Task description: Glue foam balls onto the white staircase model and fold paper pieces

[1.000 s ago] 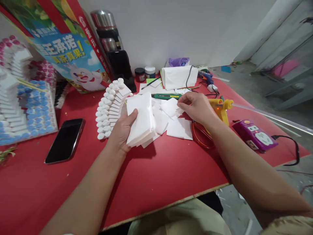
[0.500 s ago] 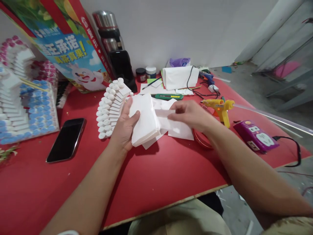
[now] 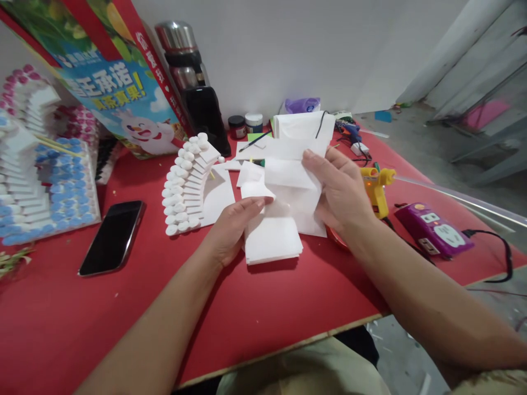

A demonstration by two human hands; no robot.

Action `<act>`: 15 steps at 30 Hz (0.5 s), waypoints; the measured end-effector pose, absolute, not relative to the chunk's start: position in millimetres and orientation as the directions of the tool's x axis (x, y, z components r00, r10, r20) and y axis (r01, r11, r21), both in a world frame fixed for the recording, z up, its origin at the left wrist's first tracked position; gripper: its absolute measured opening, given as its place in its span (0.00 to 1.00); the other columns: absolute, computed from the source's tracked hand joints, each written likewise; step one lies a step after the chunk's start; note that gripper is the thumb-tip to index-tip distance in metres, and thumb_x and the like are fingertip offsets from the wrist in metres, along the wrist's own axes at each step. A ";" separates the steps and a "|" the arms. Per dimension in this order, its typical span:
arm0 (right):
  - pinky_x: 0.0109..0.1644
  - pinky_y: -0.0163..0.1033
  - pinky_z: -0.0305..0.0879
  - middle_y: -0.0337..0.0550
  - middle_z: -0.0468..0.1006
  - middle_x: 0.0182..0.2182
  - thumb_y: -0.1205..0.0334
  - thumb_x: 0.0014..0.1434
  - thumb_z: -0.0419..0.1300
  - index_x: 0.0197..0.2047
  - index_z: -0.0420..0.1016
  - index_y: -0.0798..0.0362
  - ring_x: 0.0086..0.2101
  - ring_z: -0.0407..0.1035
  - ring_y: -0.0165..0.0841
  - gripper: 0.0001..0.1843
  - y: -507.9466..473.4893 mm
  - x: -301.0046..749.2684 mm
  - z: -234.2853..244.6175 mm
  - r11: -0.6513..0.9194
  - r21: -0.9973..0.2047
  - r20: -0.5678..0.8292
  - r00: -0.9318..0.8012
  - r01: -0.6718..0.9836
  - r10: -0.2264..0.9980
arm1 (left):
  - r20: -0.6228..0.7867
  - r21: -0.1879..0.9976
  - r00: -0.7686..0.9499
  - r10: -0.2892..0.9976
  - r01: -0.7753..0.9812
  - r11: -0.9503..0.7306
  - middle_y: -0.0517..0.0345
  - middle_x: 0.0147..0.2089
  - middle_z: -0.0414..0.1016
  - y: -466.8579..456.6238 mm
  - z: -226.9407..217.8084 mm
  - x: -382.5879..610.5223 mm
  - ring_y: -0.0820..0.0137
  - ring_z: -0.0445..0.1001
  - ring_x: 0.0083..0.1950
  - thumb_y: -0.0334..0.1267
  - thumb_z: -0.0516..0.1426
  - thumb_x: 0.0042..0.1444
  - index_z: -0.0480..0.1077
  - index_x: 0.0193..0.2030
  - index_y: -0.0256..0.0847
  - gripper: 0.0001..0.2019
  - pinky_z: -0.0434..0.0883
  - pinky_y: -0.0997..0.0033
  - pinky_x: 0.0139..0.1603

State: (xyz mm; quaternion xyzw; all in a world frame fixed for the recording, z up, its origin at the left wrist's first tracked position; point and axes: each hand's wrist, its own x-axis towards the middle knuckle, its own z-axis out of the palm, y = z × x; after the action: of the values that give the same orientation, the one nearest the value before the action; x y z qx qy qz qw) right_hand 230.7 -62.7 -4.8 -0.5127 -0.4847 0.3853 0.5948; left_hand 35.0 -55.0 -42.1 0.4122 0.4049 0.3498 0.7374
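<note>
My right hand (image 3: 346,192) pinches a creased white paper sheet (image 3: 292,174) between thumb and fingers, holding it raised above the table. My left hand (image 3: 234,227) is closed at the left edge of a stack of folded white paper (image 3: 273,241), its thumb and fingertips near the stack's top. The lower part of the sheet hangs close behind the stack. Just left of my left hand stands a fan-shaped piece of white paper strips with rounded white tips (image 3: 187,184). Loose paper scraps (image 3: 250,174) lie behind the stack, and the sheet partly hides a green cutter (image 3: 258,162).
A yellow glue gun (image 3: 376,189) and purple power socket box (image 3: 434,227) sit right on the red table (image 3: 247,312). At left are a phone (image 3: 111,238), a blue-and-white paper piece (image 3: 68,186) and a printed bag (image 3: 119,82). Behind stand a steel flask (image 3: 177,38) and paint jars (image 3: 254,122).
The stack has moved lower and right, with my left hand shifting toward its edge. My right hand has lifted a creased sheet, which now covers most of the green cutter.
</note>
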 end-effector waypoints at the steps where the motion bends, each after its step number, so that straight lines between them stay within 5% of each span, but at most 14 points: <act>1: 0.43 0.46 0.75 0.43 0.82 0.43 0.44 0.65 0.59 0.44 0.71 0.43 0.46 0.78 0.42 0.13 -63.0 227.2 -6.3 0.152 -0.988 0.151 0.216 0.014 0.965 | -0.300 0.894 0.438 0.847 -0.180 0.410 0.48 0.48 0.84 -55.4 -42.3 35.7 0.62 0.81 0.43 0.52 0.67 0.57 0.81 0.51 0.41 0.20 0.76 0.68 0.41; 9: 0.49 0.52 0.79 0.49 0.83 0.48 0.42 0.59 0.64 0.54 0.73 0.46 0.57 0.73 0.47 0.25 -47.4 232.5 -11.6 0.070 -0.925 0.009 0.164 -0.373 0.986 | -0.306 0.890 0.521 0.797 -0.139 0.433 0.43 0.52 0.83 -58.8 -43.6 36.3 0.54 0.81 0.49 0.58 0.69 0.53 0.81 0.55 0.39 0.29 0.75 0.60 0.48; 15: 0.49 0.47 0.79 0.40 0.75 0.64 0.40 0.66 0.55 0.54 0.75 0.43 0.65 0.66 0.41 0.22 -48.6 230.6 -10.2 0.166 -0.934 0.122 0.156 -0.317 0.980 | -0.340 0.866 0.552 0.762 -0.133 0.482 0.49 0.42 0.84 -63.0 -43.4 43.3 0.63 0.81 0.37 0.53 0.69 0.54 0.82 0.46 0.40 0.20 0.75 0.67 0.38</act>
State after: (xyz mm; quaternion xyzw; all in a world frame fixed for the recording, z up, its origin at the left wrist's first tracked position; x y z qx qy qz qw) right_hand 230.6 -48.6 -10.2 -0.4042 -0.4104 0.5033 0.6441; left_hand 43.3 -63.0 -43.4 0.4189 0.3752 0.2887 0.7749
